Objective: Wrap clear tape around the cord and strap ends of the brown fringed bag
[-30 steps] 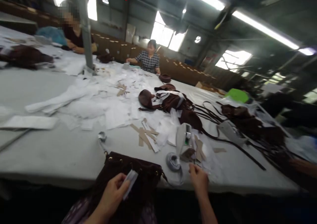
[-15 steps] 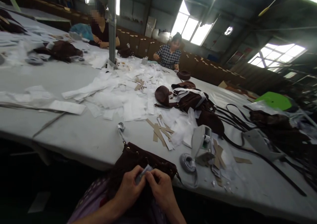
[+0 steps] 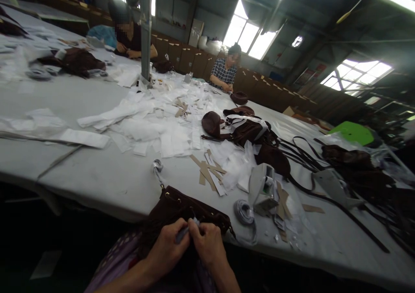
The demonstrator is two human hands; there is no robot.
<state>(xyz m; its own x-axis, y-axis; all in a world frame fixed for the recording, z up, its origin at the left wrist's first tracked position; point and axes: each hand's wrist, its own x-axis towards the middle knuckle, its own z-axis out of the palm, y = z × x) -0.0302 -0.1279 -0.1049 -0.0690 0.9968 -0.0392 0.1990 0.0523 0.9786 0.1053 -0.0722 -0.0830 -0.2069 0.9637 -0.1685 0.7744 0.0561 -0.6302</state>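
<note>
A dark brown bag [image 3: 181,204] with brass eyelets along its top lies over the table's near edge and my lap. In front of it, my left hand [image 3: 171,241] is closed on a small pale grey-white strip [image 3: 182,234]. My right hand [image 3: 205,239] pinches the same strip at its upper end, thumb and fingers against my left fingertips. What the strip is made of is too small to tell. From the bag's left corner ring, a grey wrapped piece [image 3: 158,167] stretches onto the table.
Right of the bag sit a coiled grey strip [image 3: 244,211] and a grey tape dispenser [image 3: 263,187]. Beyond are cardboard strips [image 3: 209,172], white paper scraps [image 3: 142,128] and brown bags with straps [image 3: 246,131]. A metal post [image 3: 145,33] rises from the table. Two people work across it.
My right hand has shifted slightly left and up along the strip, and less of the strip shows. The bag stays in place. Across the table, one person's head has bent lower.
</note>
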